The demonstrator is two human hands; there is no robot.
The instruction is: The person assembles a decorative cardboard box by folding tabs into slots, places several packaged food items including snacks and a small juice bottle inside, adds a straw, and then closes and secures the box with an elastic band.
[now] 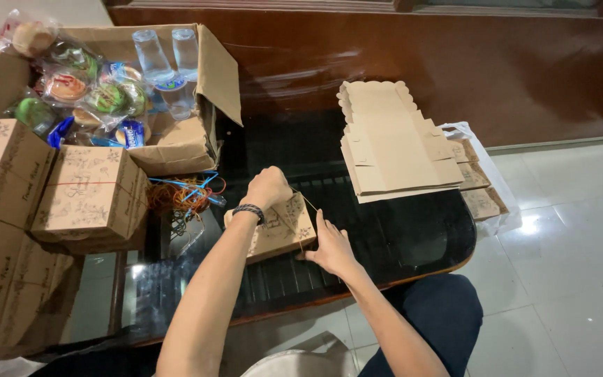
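So there's a small brown cardboard box (277, 229) with printed doodles sitting near the front edge of the dark glass table (413, 230), about mid-width. The left hand (266, 187) is closed up over the top of the box, pinching a thin rubber band (306, 202) that stretches across it. The right hand (329, 246) is flat and spread open, fingers pressing the box's right front side.

Just left of the box is a tangle of rubber bands (183, 195). At the back left corner sits an open carton (176, 132) full of wrapped snacks and water cups. Finished boxes (85, 195) are stacked along the left edge. A pile of flat unfolded boxes (396, 143) lies toward the right edge.
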